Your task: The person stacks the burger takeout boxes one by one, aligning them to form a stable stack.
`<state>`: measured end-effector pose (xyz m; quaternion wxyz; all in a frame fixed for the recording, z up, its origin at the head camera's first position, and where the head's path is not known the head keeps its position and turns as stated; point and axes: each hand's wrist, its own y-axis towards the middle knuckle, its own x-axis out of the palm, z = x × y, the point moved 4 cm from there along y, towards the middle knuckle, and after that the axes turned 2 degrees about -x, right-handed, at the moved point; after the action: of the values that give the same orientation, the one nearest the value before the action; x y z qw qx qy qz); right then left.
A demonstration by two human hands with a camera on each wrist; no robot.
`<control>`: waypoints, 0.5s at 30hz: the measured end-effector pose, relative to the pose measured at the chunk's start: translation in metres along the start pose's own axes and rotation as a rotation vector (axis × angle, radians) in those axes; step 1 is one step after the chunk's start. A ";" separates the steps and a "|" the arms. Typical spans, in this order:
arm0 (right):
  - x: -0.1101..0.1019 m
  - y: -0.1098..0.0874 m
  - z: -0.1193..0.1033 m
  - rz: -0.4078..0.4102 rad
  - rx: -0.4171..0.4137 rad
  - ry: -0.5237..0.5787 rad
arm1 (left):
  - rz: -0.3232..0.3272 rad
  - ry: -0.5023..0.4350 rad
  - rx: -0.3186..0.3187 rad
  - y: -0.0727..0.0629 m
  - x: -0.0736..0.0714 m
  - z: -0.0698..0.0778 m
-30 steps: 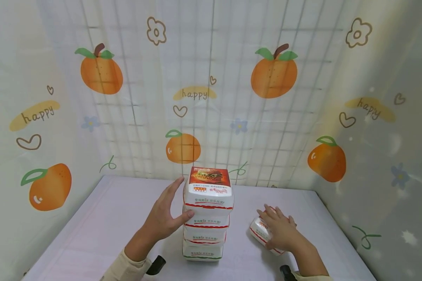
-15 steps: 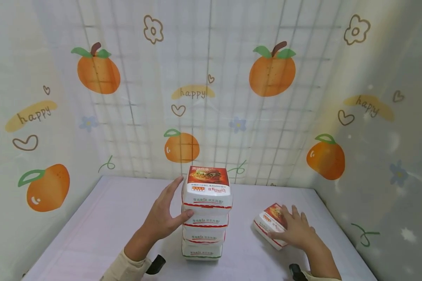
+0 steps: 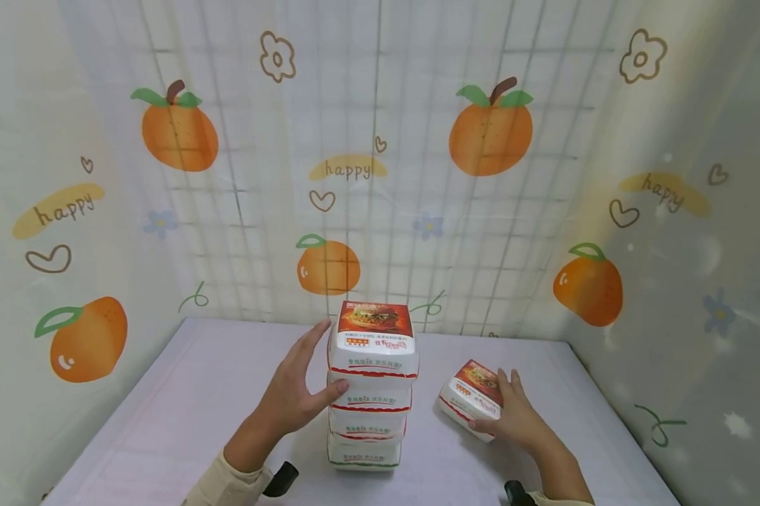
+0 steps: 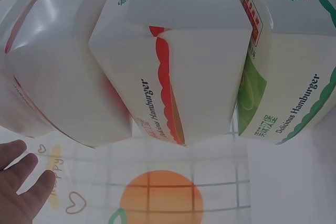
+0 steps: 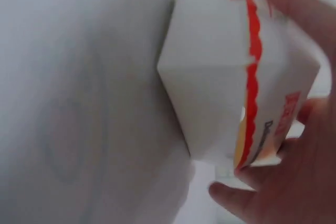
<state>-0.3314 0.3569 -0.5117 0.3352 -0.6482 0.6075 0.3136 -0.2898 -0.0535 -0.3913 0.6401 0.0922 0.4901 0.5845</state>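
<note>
Several white burger boxes stand in one stack at the middle of the table; the top burger box shows a red burger picture on its lid. My left hand is at the stack's left side, thumb tip by the upper boxes and fingers stretched along the side. In the left wrist view those fingers look spread. To the right of the stack, a loose burger box sits turned at an angle. My right hand grips it from its right, thumb on the near side; the right wrist view shows fingertips around its other side.
The white table ends at a back edge against a curtain printed with oranges. Side curtains close in left and right. A black wrist strap piece shows at the left cuff.
The right hand first covers the loose box's lid, then shifts to its right side. Over the last half second, hand and box have moved left, toward the stack. The left hand stays put.
</note>
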 end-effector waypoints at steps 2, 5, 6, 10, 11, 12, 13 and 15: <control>0.003 0.001 0.001 -0.008 -0.005 0.031 | 0.001 0.004 0.001 -0.001 0.000 0.000; 0.003 0.000 0.004 -0.036 -0.018 0.071 | 0.006 0.007 -0.004 -0.001 0.000 0.000; 0.002 0.000 0.005 -0.050 -0.020 0.085 | 0.005 0.010 -0.005 -0.001 0.000 0.000; -0.002 -0.001 0.009 -0.123 -0.033 0.119 | 0.012 0.012 0.002 -0.001 -0.001 0.000; -0.002 -0.001 0.009 -0.138 -0.032 0.122 | 0.012 0.013 0.006 -0.001 -0.002 0.000; -0.003 -0.001 0.009 -0.149 -0.032 0.119 | 0.012 0.013 0.008 -0.001 -0.002 0.000; -0.004 0.000 0.009 -0.157 -0.033 0.115 | 0.014 0.013 0.011 -0.001 -0.002 0.000; -0.004 0.000 0.010 -0.161 -0.016 0.114 | 0.014 0.014 0.017 -0.001 -0.002 0.000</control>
<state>-0.3320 0.3673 -0.5144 0.3192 -0.7144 0.5689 0.2530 -0.2891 -0.0559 -0.3908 0.6317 0.0970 0.4987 0.5856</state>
